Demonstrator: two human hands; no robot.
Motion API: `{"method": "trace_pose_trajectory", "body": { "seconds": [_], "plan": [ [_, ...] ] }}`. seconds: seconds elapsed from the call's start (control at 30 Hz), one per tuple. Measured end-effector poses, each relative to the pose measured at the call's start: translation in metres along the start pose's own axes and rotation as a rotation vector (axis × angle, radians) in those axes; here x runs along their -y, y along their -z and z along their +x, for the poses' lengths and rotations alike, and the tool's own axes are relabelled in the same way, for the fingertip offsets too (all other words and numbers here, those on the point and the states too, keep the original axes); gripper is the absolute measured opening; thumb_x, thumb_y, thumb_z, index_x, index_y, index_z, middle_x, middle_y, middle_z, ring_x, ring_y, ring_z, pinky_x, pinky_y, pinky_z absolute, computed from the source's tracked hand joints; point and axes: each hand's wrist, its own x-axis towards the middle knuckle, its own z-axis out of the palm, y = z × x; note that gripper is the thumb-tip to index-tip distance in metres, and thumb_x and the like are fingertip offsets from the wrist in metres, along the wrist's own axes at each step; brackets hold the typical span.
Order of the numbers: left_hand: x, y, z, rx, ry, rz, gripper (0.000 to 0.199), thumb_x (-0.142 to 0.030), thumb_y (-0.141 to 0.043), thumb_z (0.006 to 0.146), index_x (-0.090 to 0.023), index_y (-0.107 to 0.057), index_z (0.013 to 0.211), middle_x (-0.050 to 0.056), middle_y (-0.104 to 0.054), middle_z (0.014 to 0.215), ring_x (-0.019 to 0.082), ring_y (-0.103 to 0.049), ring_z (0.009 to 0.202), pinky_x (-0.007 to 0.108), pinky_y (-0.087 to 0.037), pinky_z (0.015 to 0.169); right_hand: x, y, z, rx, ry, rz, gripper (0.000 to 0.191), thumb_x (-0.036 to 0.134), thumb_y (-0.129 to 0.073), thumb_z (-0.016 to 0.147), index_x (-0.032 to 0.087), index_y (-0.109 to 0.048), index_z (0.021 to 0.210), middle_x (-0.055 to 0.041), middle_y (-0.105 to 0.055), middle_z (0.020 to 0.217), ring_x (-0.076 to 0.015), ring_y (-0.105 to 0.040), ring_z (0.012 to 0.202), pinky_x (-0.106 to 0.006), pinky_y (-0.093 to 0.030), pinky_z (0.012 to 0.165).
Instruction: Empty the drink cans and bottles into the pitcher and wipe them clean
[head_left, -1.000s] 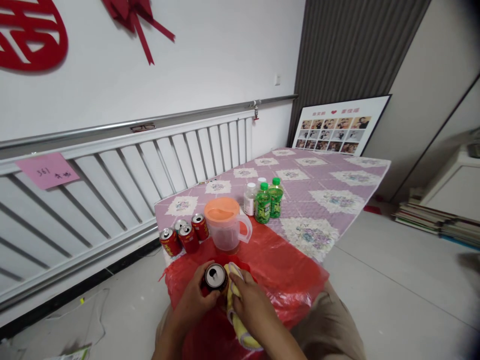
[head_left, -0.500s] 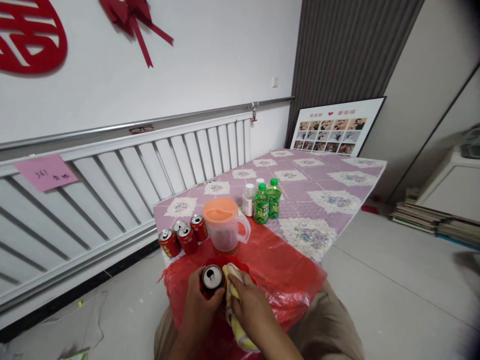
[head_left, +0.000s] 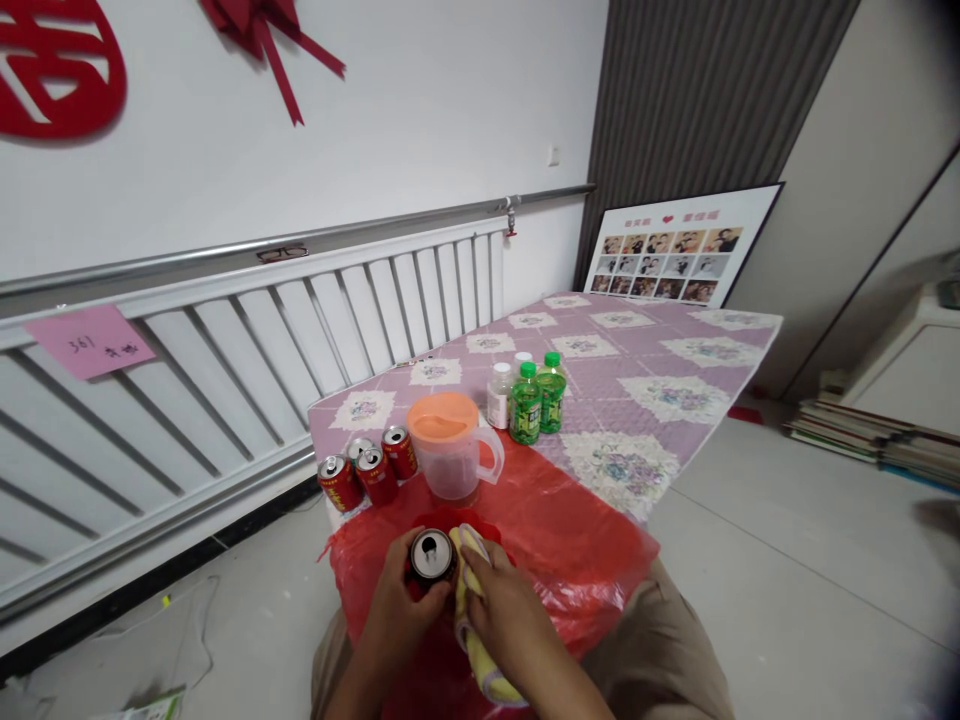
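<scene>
My left hand (head_left: 400,598) grips an opened, dark cylindrical metal can (head_left: 433,556), roughly upright over red plastic sheeting (head_left: 574,525); my right hand (head_left: 504,602) pinches a yellow, pale-edged cloth (head_left: 489,672) at its side. Reads as wiping. Next pass calls for rotating the can against the cloth, clear of the translucent, orange-lidded plastic pitcher (head_left: 452,475) beyond.

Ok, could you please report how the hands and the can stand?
Left hand gripping opened can, opening facing up. Right hand holding yellow cloth beside it. Orange-lidded pitcher just beyond, not between the hands.
</scene>
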Motion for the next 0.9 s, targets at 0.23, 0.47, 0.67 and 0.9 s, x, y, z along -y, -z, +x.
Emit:
{"method": "trace_pose_trajectory", "body": {
  "seconds": [0.23, 0.47, 0.67, 0.9],
  "plan": [
    [0.003, 0.001, 0.001, 0.038, 0.003, -0.022, 0.059, -0.017, -0.068, 0.064, -0.018, -0.055, 0.122, 0.012, -0.063, 0.125, 0.031, -0.059, 0.119, 0.050, -0.044, 0.108, 0.001, 0.004, -0.003, -0.075, 0.067, 0.050, 0.061, 0.005, -0.046, 0.078, 0.017, -0.053, 0.138, -0.0136, -0.045, 0.149, -0.0211, -0.044, 0.137, -0.035, -0.037, 0.113],
    [0.013, 0.006, 0.005, 0.157, -0.029, -0.079, 0.064, -0.013, -0.064, 0.067, -0.018, -0.051, 0.129, 0.012, -0.059, 0.135, 0.030, -0.054, 0.127, 0.048, -0.041, 0.112, 0.000, 0.008, 0.002, -0.076, 0.081, 0.067, 0.061, 0.007, -0.045, 0.078, 0.017, -0.052, 0.139, -0.0132, -0.044, 0.150, -0.0216, -0.042, 0.138, -0.037, -0.037, 0.114],
    [0.015, 0.018, 0.011, 0.311, -0.017, -0.069, 0.073, -0.009, -0.061, 0.068, -0.021, -0.046, 0.138, 0.010, -0.053, 0.143, 0.029, -0.048, 0.135, 0.048, -0.034, 0.118, -0.005, 0.000, 0.001, 0.002, 0.008, -0.039, 0.064, 0.004, -0.048, 0.073, 0.017, -0.056, 0.136, -0.0149, -0.050, 0.145, -0.0247, -0.055, 0.127, -0.036, -0.044, 0.106],
    [0.016, 0.011, 0.006, 0.225, -0.007, -0.086, 0.076, -0.015, -0.062, 0.069, -0.019, -0.038, 0.141, 0.013, -0.051, 0.144, 0.028, -0.049, 0.134, 0.046, -0.039, 0.115, -0.002, -0.003, 0.002, 0.004, -0.028, -0.100, 0.061, 0.004, -0.048, 0.076, 0.018, -0.057, 0.136, -0.0156, -0.051, 0.145, -0.0263, -0.056, 0.126, -0.037, -0.044, 0.104]
  ]
}}
